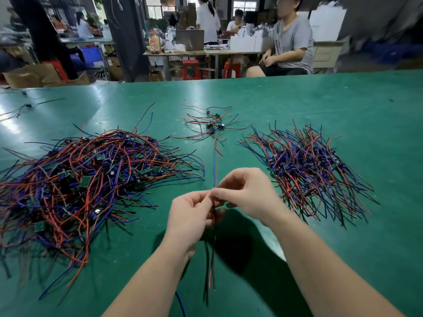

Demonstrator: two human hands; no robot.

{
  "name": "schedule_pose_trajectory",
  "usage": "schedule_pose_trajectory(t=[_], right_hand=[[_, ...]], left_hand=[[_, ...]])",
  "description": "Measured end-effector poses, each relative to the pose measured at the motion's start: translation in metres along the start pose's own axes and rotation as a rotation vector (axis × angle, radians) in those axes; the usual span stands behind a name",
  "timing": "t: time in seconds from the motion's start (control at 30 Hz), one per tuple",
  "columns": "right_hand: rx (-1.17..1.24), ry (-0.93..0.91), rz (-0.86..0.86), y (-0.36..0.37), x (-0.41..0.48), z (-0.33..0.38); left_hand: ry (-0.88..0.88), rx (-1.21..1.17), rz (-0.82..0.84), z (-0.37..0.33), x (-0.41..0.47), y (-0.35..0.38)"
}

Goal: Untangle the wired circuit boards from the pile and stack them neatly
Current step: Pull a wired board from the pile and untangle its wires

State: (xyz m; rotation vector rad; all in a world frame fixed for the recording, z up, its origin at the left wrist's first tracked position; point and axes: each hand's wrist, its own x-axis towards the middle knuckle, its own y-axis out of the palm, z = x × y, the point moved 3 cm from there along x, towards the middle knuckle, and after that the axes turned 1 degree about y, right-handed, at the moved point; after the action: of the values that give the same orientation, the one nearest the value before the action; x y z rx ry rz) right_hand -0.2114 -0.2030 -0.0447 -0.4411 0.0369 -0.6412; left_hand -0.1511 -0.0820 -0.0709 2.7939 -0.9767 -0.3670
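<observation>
Fingers of left hand pinching wire bundle, right hand pinching it too

Green table, grey-shirted seated person beyond it, red stool, cardboard box

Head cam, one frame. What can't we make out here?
1. Head view: any board between the left hand and right hand is hidden by their fingers; only the held wires show.
2. Head view: the tangled pile is cut off by the left edge; its boards are mostly buried under wires, so uncountable.
3. Head view: the sorted stack is blurred; board alignment is unreadable.
4. Head view: the small cluster is too small to count boards.
</observation>
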Motion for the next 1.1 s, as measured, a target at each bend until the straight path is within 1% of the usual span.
schedule_pose_trajectory(t=[0.03, 0.07, 0.1, 0.2, 0.27, 0.3, 0.33, 0.37, 0.43, 0.5, 0.57, 0.6, 0.7, 0.73, 0.8, 0.87, 0.93, 1.0, 1.1], right_hand=[[-0.069, -0.017, -0.04, 0.002, 0.0, 0.0], [-0.074, -0.007, -0.059, 0.002, 0.0, 0.0], [-0.011, 0.027, -0.053, 0.001, 0.0, -0.002], [0.349, 0.191, 0.015, -0.005, 0.0, -0.003], [0.465, 0.23, -0.046, -0.023, 0.006, -0.001], [0.452, 0.218, -0.12, -0.04, 0.01, -0.001], [0.385, 0.189, -0.209, -0.062, 0.014, 0.0], [0.264, 0.157, -0.305, -0.085, 0.018, -0.001], [-0.059, 0.141, -0.482, -0.134, 0.023, -0.009], [-0.35, 0.205, -0.622, -0.174, 0.027, -0.024], [-0.519, 0.318, -0.677, -0.203, 0.031, -0.046], [-0.574, 0.383, -0.659, -0.211, 0.033, -0.058], [-0.727, 0.555, -0.514, -0.213, 0.033, -0.085], [-0.758, 0.586, -0.478, -0.209, 0.032, -0.089], [-0.818, 0.59, -0.47, -0.2, 0.031, -0.084], [-0.891, 0.487, -0.495, -0.184, 0.032, -0.066], [-0.894, 0.293, -0.483, -0.159, 0.034, -0.043], [-0.825, 0.143, -0.414, -0.127, 0.033, -0.021], [-0.74, 0.043, -0.275, -0.078, 0.029, 0.001]], left_hand=[[0.013, 0.029, 0.014, -0.001, -0.001, 0.0], [0.019, 0.045, 0.031, -0.003, -0.001, 0.001], [0.017, 0.052, 0.056, -0.004, -0.002, 0.001], [-0.009, 0.064, 0.124, -0.007, -0.004, 0.003], [-0.027, 0.074, 0.123, -0.007, -0.004, 0.003], [-0.037, 0.078, 0.118, -0.006, -0.003, 0.003], [-0.046, 0.079, 0.107, -0.006, -0.003, 0.002], [-0.053, 0.08, 0.088, -0.006, -0.002, 0.001], [-0.07, 0.083, 0.051, -0.005, 0.0, -0.002], [-0.074, 0.096, 0.026, -0.005, 0.002, -0.004], [-0.053, 0.146, -0.015, -0.005, 0.004, -0.006], [-0.018, 0.224, -0.056, -0.005, 0.006, -0.009], [0.159, 0.665, -0.188, -0.011, 0.011, -0.023], [0.2, 0.764, -0.223, -0.014, 0.011, -0.027], [0.249, 0.875, -0.289, -0.022, 0.012, -0.037], [0.312, 1.047, -0.415, -0.03, 0.014, -0.046], [0.34, 1.227, -0.547, -0.035, 0.015, -0.057], [0.259, 1.365, -0.612, -0.034, 0.017, -0.069], [0.063, 1.456, -0.6, -0.026, 0.02, -0.083]])
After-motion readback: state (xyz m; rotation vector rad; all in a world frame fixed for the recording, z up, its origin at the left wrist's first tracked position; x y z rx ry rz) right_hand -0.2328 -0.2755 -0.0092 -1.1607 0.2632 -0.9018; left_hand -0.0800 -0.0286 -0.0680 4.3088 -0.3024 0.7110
